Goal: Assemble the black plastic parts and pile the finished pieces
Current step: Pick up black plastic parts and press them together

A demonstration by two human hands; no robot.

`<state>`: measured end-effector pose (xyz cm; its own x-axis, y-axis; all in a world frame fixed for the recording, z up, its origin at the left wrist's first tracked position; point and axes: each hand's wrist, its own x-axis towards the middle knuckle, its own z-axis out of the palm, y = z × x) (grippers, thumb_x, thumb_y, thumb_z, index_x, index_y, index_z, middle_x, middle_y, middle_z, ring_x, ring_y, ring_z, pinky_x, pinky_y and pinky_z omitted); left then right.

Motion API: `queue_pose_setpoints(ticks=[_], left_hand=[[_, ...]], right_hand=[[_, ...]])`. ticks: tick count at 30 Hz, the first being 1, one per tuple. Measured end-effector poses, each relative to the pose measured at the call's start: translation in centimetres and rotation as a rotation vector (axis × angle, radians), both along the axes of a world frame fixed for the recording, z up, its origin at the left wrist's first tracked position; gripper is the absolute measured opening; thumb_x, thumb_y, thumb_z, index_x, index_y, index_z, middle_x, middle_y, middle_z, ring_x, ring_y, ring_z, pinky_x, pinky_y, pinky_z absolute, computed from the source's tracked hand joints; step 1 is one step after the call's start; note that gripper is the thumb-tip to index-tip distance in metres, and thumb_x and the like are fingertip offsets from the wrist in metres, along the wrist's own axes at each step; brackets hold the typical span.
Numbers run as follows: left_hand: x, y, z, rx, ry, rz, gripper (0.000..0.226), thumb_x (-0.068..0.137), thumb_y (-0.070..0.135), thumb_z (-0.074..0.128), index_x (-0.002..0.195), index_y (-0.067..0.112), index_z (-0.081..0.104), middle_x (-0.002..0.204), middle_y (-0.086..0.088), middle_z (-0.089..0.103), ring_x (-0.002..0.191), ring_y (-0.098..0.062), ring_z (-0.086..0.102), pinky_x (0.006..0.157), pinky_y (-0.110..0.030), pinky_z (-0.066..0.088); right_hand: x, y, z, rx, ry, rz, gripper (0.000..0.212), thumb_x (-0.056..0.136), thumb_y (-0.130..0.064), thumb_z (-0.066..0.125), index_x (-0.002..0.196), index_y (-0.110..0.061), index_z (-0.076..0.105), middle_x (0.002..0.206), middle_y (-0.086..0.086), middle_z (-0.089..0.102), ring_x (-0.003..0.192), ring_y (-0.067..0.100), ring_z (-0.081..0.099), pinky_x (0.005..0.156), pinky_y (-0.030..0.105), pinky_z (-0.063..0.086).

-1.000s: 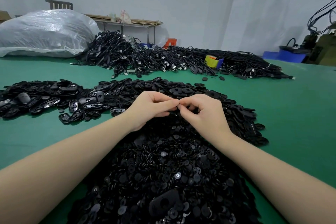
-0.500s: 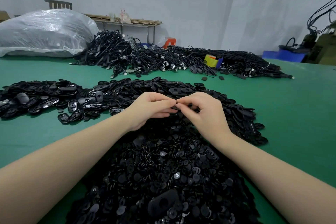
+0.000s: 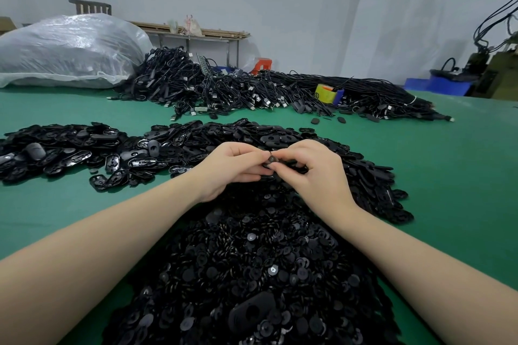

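My left hand (image 3: 232, 166) and my right hand (image 3: 314, 173) meet over the middle of the table, fingertips together. Between them they pinch a small round black plastic part (image 3: 271, 159); how much else they hold is hidden by the fingers. Right below my hands spreads a big heap of small round black discs (image 3: 252, 260). Behind my hands lies a heap of oval black plates (image 3: 280, 134). A lower pile of oval black pieces (image 3: 64, 148) sits to the left.
The green table (image 3: 448, 176) carries a long tangle of black cables (image 3: 252, 92) at the back with a yellow tape roll (image 3: 326, 94) on it. A large clear plastic bag (image 3: 67, 50) lies back left. One bigger black oval shell (image 3: 252, 311) rests on the disc heap.
My hands have stayed in the same spot; the fingers have shifted slightly, and the small round part now shows between the fingertips.
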<state>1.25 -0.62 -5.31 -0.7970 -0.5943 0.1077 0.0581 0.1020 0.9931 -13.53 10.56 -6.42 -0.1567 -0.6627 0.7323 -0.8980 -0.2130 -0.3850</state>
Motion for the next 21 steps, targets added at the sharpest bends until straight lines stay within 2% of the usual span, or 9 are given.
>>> queue_pose_setpoints(ticks=[6, 11, 16, 21], left_hand=[[0.13, -0.07, -0.01, 0.005, 0.008, -0.023, 0.02, 0.091, 0.024, 0.064, 0.079, 0.026, 0.08, 0.094, 0.001, 0.078, 0.093, -0.014, 0.074, 0.075, -0.02, 0.057], [0.0, -0.24, -0.09, 0.012, 0.019, -0.019, 0.012, 0.075, 0.037, 0.07, 0.079, 0.031, 0.08, 0.095, 0.001, 0.078, 0.093, -0.014, 0.074, 0.073, -0.02, 0.056], [-0.08, -0.42, -0.21, 0.006, 0.009, -0.008, 0.017, 0.089, 0.026, 0.067, 0.079, 0.03, 0.08, 0.096, 0.0, 0.078, 0.093, -0.015, 0.074, 0.073, -0.02, 0.057], [-0.04, -0.39, -0.23, 0.002, 0.003, -0.008, 0.022, 0.094, 0.023, 0.065, 0.079, 0.029, 0.08, 0.095, 0.0, 0.078, 0.092, -0.014, 0.074, 0.071, -0.019, 0.056]], right_hand=[[-0.14, -0.01, -0.01, 0.005, 0.0, 0.003, 0.017, 0.088, -0.025, 0.072, 0.104, -0.022, 0.077, 0.089, -0.009, 0.067, 0.089, 0.009, 0.06, 0.077, 0.037, 0.052], [-0.09, -0.14, -0.07, -0.032, -0.052, -0.008, 0.015, 0.084, -0.025, 0.076, 0.099, -0.024, 0.078, 0.085, -0.014, 0.065, 0.086, 0.007, 0.06, 0.076, 0.037, 0.053], [-0.2, -0.12, -0.13, -0.031, -0.038, -0.015, 0.014, 0.084, -0.025, 0.076, 0.098, -0.024, 0.079, 0.084, -0.013, 0.066, 0.085, 0.007, 0.061, 0.075, 0.036, 0.053], [-0.21, -0.02, -0.09, -0.018, 0.004, -0.03, 0.013, 0.086, -0.026, 0.074, 0.098, -0.024, 0.079, 0.086, -0.011, 0.069, 0.088, 0.01, 0.062, 0.079, 0.036, 0.053]])
